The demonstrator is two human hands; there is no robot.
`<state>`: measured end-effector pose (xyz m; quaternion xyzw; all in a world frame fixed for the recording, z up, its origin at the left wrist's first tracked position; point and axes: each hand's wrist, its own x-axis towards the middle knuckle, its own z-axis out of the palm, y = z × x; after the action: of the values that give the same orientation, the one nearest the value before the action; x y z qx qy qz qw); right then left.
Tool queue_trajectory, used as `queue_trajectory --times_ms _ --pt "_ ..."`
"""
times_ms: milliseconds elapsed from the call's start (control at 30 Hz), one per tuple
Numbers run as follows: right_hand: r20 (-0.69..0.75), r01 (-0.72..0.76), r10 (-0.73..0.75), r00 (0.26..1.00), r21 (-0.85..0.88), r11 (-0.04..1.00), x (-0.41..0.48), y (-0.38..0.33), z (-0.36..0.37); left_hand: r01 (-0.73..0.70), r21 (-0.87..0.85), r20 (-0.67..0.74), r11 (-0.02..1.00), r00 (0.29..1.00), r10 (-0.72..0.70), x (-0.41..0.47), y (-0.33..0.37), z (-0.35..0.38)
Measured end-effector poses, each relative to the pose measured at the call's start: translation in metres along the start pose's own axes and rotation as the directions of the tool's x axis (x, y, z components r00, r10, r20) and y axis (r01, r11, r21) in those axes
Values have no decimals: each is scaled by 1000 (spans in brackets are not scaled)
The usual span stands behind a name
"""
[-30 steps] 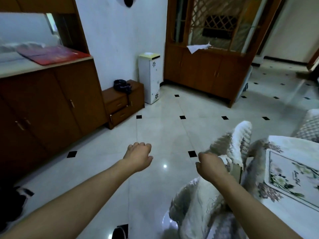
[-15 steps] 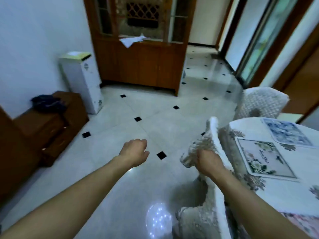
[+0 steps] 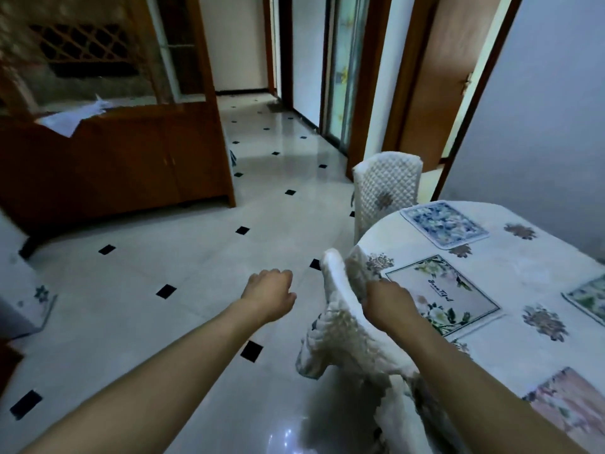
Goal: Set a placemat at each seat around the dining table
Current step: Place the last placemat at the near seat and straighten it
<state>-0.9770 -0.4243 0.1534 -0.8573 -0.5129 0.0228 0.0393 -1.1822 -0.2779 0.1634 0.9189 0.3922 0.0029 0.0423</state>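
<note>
The right hand (image 3: 388,303) rests on the back of the near chair (image 3: 340,309), its fingers (image 3: 381,283) just short of the table (image 3: 510,267) edge; beyond them lies the nearest placemat (image 3: 442,294), with another placemat (image 3: 443,224) farther off. The left hand (image 3: 270,294) hangs over the floor (image 3: 183,257), left of the chair. A second chair (image 3: 384,191) stands beyond the table, well past the fingertips.

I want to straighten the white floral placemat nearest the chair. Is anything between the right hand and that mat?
Nothing visible blocks it. The right hand rests on the covered chair back at the table's edge, and the white floral placemat lies flat just beyond it, with only bare tablecloth between.
</note>
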Motion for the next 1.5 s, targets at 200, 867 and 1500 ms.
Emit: queue_trajectory --times_ms 200,867,1500 --pt "-38 -132 131 991 -7 991 64 3 3 -150 -12 -5 989 989 150 107 -24 5" --pt "68 -757 756 651 -26 653 249 -4 10 -710 -122 42 693 694 719 448 -38 -5" --pt "139 -842 831 539 65 535 596 133 39 -816 -71 93 573 567 818 845 -6 14"
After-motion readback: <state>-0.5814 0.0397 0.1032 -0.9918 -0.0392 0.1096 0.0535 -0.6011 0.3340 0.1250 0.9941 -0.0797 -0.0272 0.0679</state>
